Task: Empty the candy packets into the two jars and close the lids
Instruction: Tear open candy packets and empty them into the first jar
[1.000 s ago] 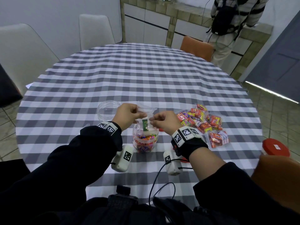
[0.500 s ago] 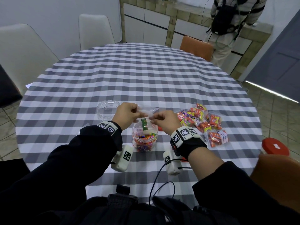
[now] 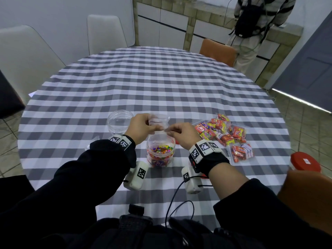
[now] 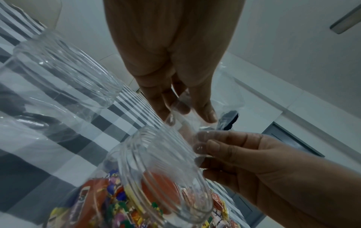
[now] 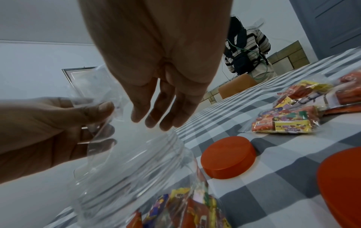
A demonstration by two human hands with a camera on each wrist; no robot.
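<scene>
Clear plastic empty jar (image 3: 120,121) stands open near the table's left edge. Left hand (image 3: 140,127) and right hand (image 3: 181,134) pinch the emptied transparent packet (image 3: 159,121) above the candy-filled jar (image 3: 160,153); dragging it could tip the jar. Unopened candy packets (image 3: 224,133) lie rightward.

Far half of the surface (image 3: 152,78): open passage. Near edge: filled jar (image 3: 160,152) flanked by empty jar (image 3: 120,121) at left, orange lid (image 5: 228,157) and candy packets (image 3: 224,133) at right, narrowing lateral access.
</scene>
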